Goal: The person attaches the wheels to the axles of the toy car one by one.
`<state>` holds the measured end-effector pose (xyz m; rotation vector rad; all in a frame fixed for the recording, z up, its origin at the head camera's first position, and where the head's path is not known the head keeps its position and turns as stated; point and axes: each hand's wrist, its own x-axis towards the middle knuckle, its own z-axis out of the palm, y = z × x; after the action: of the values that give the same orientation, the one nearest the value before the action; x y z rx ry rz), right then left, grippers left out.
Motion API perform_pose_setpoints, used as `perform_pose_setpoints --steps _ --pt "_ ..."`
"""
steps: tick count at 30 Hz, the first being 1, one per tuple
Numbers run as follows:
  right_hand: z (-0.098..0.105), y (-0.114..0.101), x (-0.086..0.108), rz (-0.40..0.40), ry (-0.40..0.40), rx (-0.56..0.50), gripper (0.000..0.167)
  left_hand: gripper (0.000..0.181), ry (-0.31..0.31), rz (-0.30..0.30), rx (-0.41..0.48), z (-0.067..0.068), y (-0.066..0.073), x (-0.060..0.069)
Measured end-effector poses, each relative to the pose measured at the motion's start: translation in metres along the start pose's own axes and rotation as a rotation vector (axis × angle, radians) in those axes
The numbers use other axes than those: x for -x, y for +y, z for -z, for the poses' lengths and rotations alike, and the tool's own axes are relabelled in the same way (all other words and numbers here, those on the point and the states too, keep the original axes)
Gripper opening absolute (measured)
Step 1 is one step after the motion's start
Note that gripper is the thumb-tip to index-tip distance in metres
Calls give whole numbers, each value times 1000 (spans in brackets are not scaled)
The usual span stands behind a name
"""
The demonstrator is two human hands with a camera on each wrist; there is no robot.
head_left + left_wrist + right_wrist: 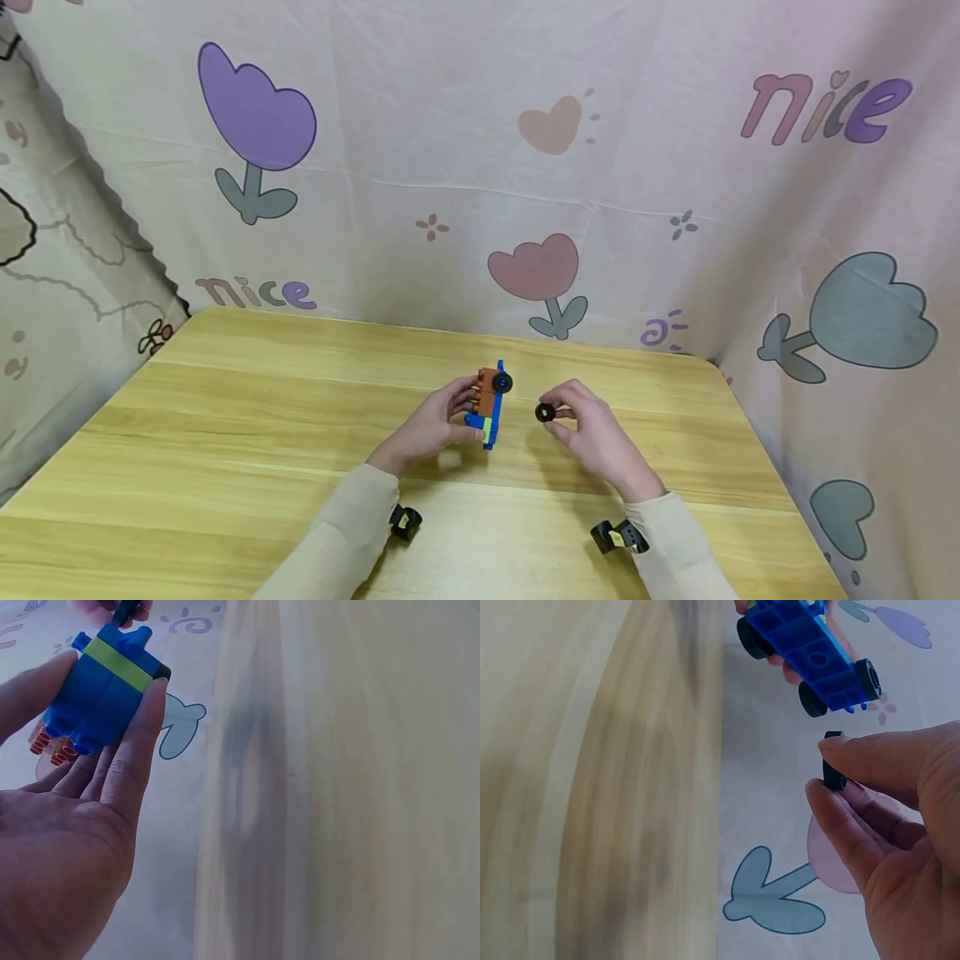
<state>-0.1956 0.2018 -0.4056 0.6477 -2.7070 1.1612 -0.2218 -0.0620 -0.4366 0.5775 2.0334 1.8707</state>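
A toy brick car [487, 406] in blue, orange and lime green is gripped by my left hand [429, 427], thumb on one side and fingers on the other. The car is tipped on end above the table. Its blue underside [819, 658] faces the right wrist camera, which shows three black wheels on it. Between thumb and fingertips my right hand [598, 433] pinches a loose black wheel [545, 412]. A short gap separates this wheel from the car. In the left wrist view the blue and lime bricks [105, 690] hide part of the orange ones.
Beneath both hands lies a light wooden table [262, 417]. A printed curtain [420, 150] with flowers and lettering hangs along its back and sides. Each forearm wears a black camera mount near the cuff, the left one [406, 523] and the right one [619, 537].
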Motion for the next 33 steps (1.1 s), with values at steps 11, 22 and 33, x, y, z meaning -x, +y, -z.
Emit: perform_pose_setpoints --steps 11,22,33 --pt "-2 -8 2 35 -20 -21 33 79 6 -3 5 0 0 1" --pt "-6 -16 5 63 -39 -22 32 79 11 15 14 -2 0 1" --pt "-8 -24 7 70 -56 -69 31 80 12 4 33 -2 1 0"
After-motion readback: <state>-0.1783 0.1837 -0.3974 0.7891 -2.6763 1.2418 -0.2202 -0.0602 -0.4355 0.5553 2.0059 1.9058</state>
